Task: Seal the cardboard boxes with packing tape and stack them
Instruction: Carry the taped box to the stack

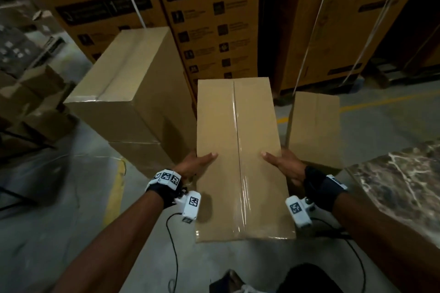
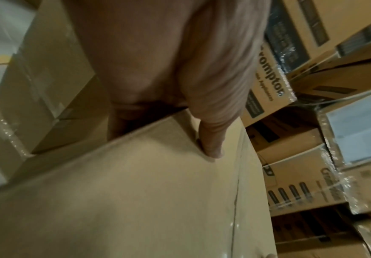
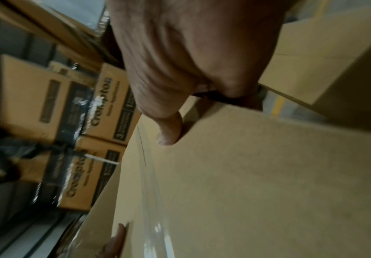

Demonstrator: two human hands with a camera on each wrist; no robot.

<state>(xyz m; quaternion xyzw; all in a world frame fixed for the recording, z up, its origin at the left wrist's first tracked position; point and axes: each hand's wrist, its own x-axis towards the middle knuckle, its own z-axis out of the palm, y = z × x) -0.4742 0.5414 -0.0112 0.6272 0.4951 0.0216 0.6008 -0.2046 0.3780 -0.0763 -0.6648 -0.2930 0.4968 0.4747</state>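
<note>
A long brown cardboard box (image 1: 219, 126) is held up in front of me, with clear packing tape (image 1: 240, 173) running down its centre seam. My left hand (image 1: 194, 163) grips its left edge, thumb on top and fingers hidden under the side. My right hand (image 1: 284, 164) grips the right edge the same way. In the left wrist view the thumb (image 2: 211, 139) presses on the box top (image 2: 135, 200). The right wrist view shows the thumb (image 3: 169, 131) on the box top (image 3: 268, 183). A stack of taped plain boxes (image 1: 123, 93) stands at the left.
Another plain box (image 1: 314, 126) stands on the floor at the right. Tall printed cartons (image 1: 214, 19) bound with straps rise behind. A marble-patterned surface (image 1: 400, 181) is at the right. Smaller boxes (image 1: 35, 100) lie at far left. A yellow floor line (image 1: 116, 185) crosses the concrete.
</note>
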